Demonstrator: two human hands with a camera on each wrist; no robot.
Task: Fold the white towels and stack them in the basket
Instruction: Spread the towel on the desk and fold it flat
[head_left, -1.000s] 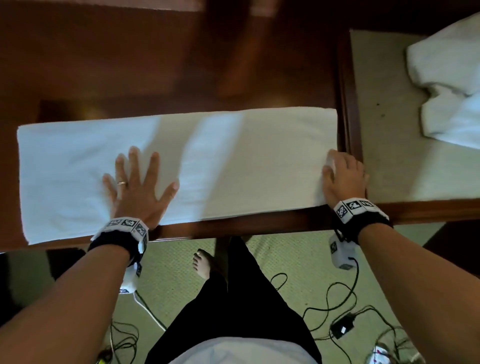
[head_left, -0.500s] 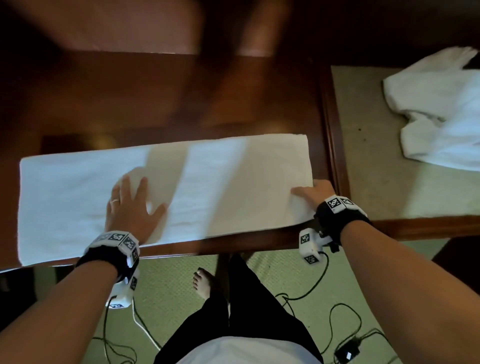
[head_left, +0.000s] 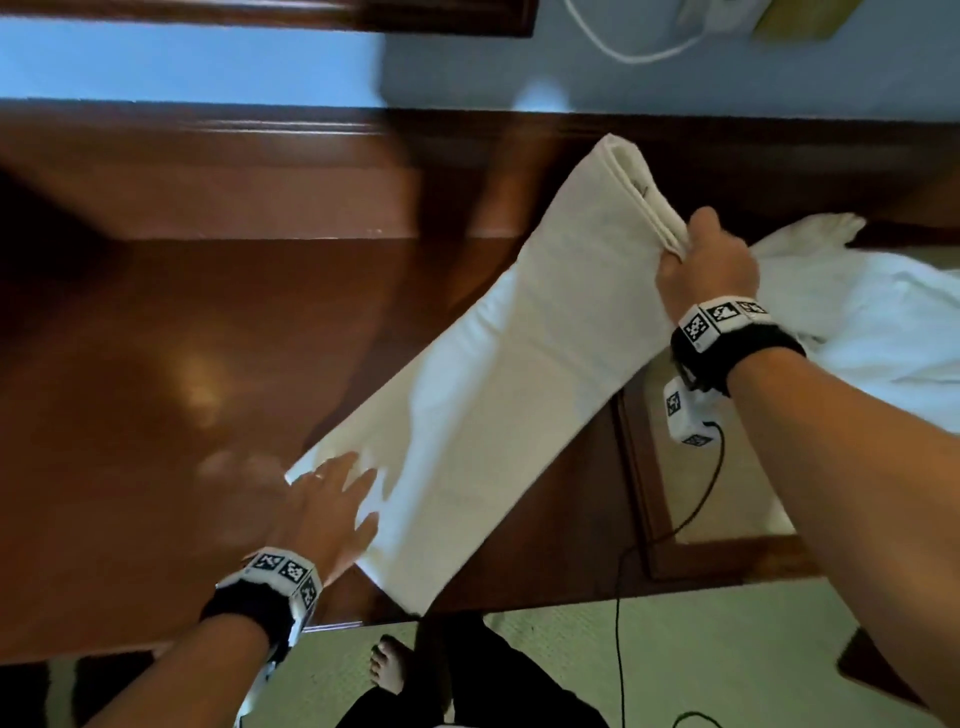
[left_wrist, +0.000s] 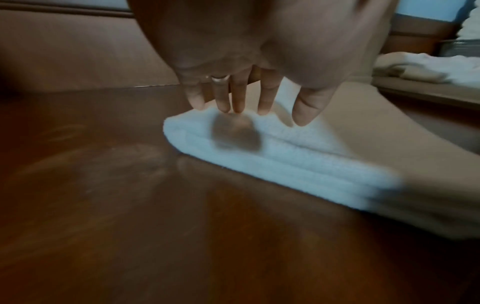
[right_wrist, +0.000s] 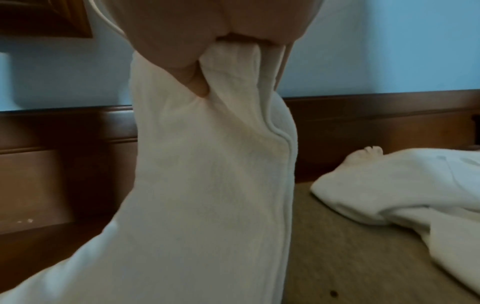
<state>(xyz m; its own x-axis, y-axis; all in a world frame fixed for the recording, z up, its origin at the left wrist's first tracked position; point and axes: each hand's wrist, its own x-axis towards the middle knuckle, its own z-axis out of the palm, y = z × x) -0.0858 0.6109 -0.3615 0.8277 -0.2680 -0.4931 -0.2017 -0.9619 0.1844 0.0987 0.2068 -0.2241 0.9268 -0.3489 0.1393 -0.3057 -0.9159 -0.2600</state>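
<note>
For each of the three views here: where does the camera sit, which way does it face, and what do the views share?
Head: looks down at the wooden table; both forearms, right hand, a bare foot.
Left wrist: low over the table, along the left hand, whose straight fingers reach the towel's end.
Right wrist: raised, along the right hand gripping the folded towel.
Shared: all show the folded towel; the unfolded towel shows too.
</note>
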